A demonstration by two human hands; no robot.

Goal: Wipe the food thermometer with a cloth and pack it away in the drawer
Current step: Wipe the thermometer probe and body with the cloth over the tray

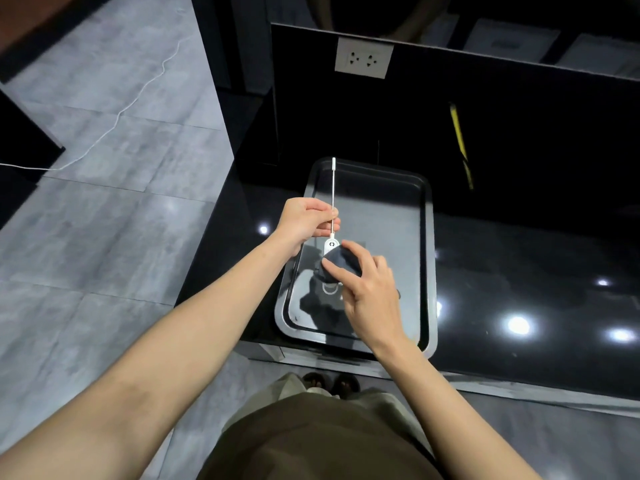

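The food thermometer (333, 188) is white, with a thin metal probe pointing away from me and a small white body near my hands. My left hand (306, 220) pinches the probe low down, just above the body. My right hand (369, 289) presses a dark cloth (341, 263) around the thermometer's body, which the cloth mostly hides. Both hands hover over a grey metal tray (427, 258) on the glossy black counter (519, 271). No drawer is visibly open.
A white wall socket (363, 58) sits on the black back panel. A yellow-and-black strip (460, 143) leans at the back right. A white cable (131, 102) runs across the grey tiled floor at left. The counter's front edge is right before my feet.
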